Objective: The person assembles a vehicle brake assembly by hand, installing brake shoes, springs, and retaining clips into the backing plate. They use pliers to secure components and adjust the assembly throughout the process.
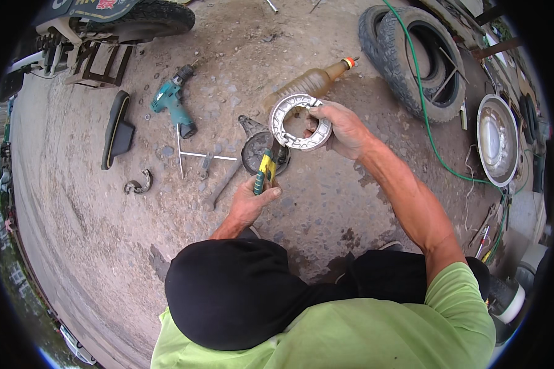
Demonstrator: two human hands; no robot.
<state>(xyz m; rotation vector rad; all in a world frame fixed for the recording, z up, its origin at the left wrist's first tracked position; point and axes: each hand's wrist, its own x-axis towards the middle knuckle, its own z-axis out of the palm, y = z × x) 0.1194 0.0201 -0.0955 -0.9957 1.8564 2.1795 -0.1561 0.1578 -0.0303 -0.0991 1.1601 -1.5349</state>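
Observation:
My right hand [345,130] is closed on the right side of a ring-shaped pair of silver brake shoes [282,117], raised over the ground. In my left hand [250,203] are pliers with green and yellow handles [265,169]. Their dark jaws point up to the lower left edge of the brake shoes; I cannot tell whether they grip anything there. Beneath and behind the pliers a round, dark brake plate [252,144] lies on the ground, partly hidden. A wrench [223,184] lies just left of it.
Left of my hands lie a teal cordless drill [172,106], a T-handle wrench [194,153], a black seat-like part [115,132] and a loose brake shoe [143,182]. Ahead lies a brown plastic bottle [311,83]. Tyres [393,80], a green hose [426,132] and a metal basin [481,138] are at right.

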